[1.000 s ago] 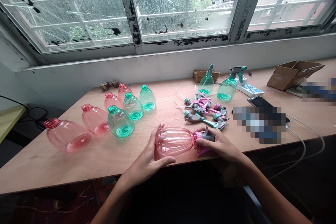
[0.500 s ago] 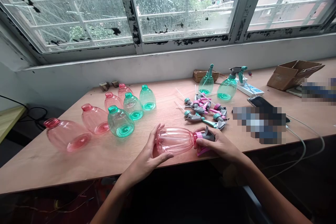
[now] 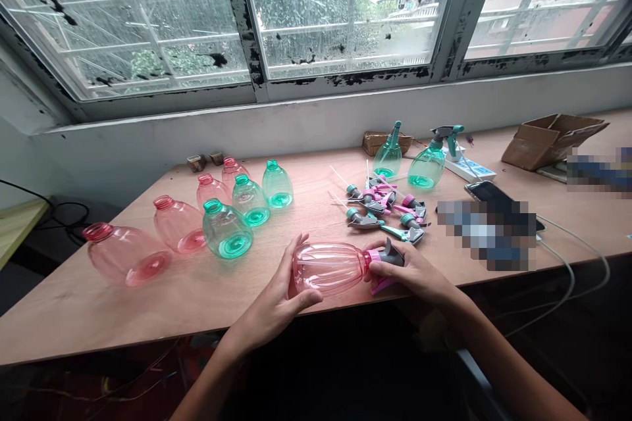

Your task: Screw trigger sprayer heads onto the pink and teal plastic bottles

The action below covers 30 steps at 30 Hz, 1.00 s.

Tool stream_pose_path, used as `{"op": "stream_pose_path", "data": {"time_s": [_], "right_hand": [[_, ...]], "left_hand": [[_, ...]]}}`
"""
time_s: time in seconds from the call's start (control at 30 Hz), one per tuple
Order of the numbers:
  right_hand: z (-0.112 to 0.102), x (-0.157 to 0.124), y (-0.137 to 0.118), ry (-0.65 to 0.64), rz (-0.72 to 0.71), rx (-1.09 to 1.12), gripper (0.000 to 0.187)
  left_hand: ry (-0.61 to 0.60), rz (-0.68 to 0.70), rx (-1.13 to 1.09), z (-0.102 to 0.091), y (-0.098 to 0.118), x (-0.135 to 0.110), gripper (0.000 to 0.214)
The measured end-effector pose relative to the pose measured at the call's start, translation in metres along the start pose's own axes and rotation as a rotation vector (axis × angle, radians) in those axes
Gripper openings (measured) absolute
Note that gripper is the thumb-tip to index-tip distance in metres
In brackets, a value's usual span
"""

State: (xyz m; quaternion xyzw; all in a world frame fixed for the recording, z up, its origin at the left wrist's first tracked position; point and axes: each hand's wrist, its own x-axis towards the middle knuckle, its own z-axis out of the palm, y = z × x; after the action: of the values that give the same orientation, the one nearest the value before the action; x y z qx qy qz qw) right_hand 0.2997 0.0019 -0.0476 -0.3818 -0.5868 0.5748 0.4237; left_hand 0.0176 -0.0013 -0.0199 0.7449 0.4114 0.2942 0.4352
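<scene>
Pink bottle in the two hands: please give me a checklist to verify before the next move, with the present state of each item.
1. Left hand wraps the base of the pink bottle: ok.
2. Right hand holds the spray head at the bottle's neck: ok.
3. Spray head screwed fully tight: cannot tell.
4. Bottle lies over the table, not past its front edge: ok.
5. Pile of loose spray heads lies apart from both hands: ok.
</scene>
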Motion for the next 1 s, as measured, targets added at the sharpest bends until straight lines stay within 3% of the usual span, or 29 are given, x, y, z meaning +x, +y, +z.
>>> {"op": "stream_pose_path", "data": {"time_s": [0.4, 1.0], "right_hand": [[0.0004, -0.0001, -0.0009, 0.013, -0.013, -0.010, 0.032], [0.0002, 0.0000, -0.0035, 0.017, 0.005, -0.072, 0.037]], "left_hand": [[0.021, -0.056, -0.036, -0.0004, -0.0030, 0.0020, 0.076], [0.030, -0.039, -0.064, -0.0011, -0.0038, 0.0014, 0.077]]}}
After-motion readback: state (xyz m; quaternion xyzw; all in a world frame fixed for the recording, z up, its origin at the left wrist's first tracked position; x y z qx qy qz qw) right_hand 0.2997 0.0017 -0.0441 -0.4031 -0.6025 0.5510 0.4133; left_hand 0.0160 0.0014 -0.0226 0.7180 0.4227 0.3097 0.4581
